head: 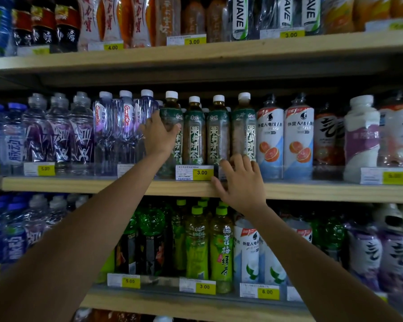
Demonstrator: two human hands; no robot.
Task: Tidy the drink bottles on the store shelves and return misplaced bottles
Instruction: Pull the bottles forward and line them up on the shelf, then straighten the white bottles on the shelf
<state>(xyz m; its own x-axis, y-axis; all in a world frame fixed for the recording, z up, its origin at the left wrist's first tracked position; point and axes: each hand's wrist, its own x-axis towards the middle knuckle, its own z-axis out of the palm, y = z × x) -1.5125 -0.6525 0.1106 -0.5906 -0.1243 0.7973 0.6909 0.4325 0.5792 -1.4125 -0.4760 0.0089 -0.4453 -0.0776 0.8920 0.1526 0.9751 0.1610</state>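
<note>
A row of green-labelled tea bottles with white caps stands on the middle shelf (312, 191). My left hand (159, 135) wraps around the leftmost tea bottle (171, 108) at label height. My right hand (241, 184) rests with fingers spread on the shelf's front edge, its fingertips touching the base of the rightmost tea bottle (243, 126). Two more tea bottles (194, 133) (218, 133) stand upright between my hands.
Clear water bottles (126, 126) stand left of the teas, white grapefruit drink bottles (270, 135) right of them. Price tags (194, 172) hang on the shelf fronts. The lower shelf (149, 300) holds green tea bottles (221, 247); the top shelf (196, 54) carries assorted drinks.
</note>
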